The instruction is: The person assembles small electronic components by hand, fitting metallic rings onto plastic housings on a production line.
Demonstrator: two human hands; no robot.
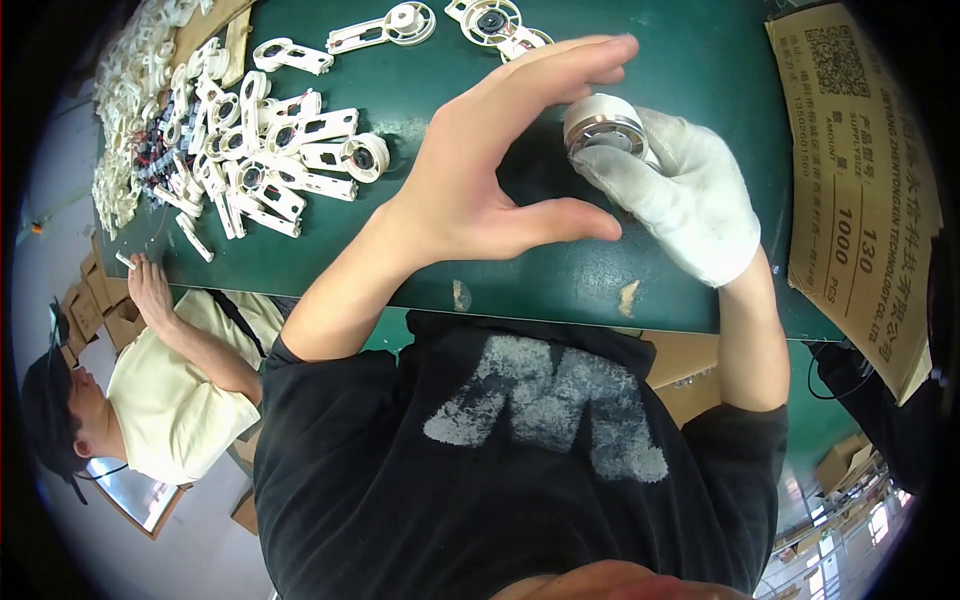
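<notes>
Evidently I'm at a handling step: the fingers of my gloved right hand [695,200] grasp a round white housing [605,112] with a metallic band, thumb across its lower front edge and the rest curled round the far side. It is held up in front of me, over the green worktop [700,50], its spoked face turned partly toward my body. My bare left hand [455,190] grips nothing; its thumb and fingers are spread wide in a C just beside the housing, the upper fingers reaching past its top. Whether one of them brushes it, I cannot tell. To my left lies a loose heap of white slotted-handle pieces with ring heads [250,180], with small wired motors [165,150] among the parts behind it. Farther off, one long-handled piece [395,27] and another ring-headed piece [490,22] lie well apart from the heap. A printed cardboard carton [850,200] stands on my right, and a co-worker's hand [150,290] rests near the left edge with a small white piece. As I judge it, the next move calls for closing my bare fingers on the housing's free side, squarely, while the glove keeps it steady and the spoked face level.
</notes>
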